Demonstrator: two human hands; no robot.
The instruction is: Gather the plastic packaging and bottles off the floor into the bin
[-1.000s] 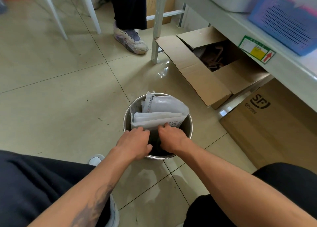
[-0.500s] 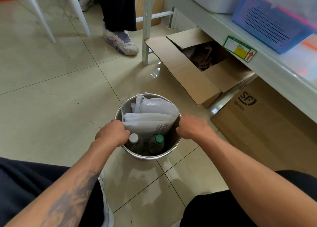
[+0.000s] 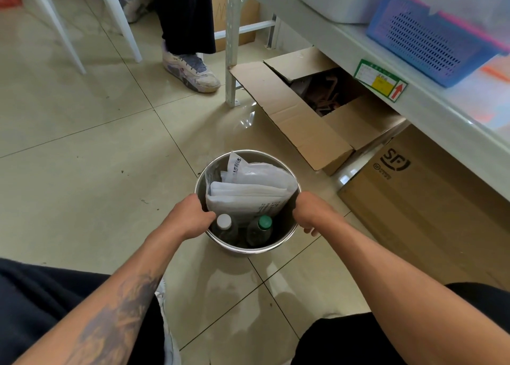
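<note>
A round metal bin [image 3: 249,250] stands on the tiled floor in front of me. Inside it, white plastic packaging [image 3: 248,196] leans against the far wall. Two clear bottles stand in the near half, one with a white cap [image 3: 224,221] and one with a green cap [image 3: 265,222]. My left hand [image 3: 190,215] grips the bin's left rim, fingers curled over the edge. My right hand [image 3: 311,213] grips the right rim in the same way.
An open cardboard box [image 3: 309,116] lies under a white shelf [image 3: 386,69] to the right, with a closed SF carton [image 3: 419,199] nearer. Another person's leg and sneaker [image 3: 190,70] stand behind the bin, beside white chair legs [image 3: 121,22]. My knees frame the bottom.
My hands came out of the middle of the bin and spread apart to grip its left and right rims. The two bottles inside are now uncovered.
</note>
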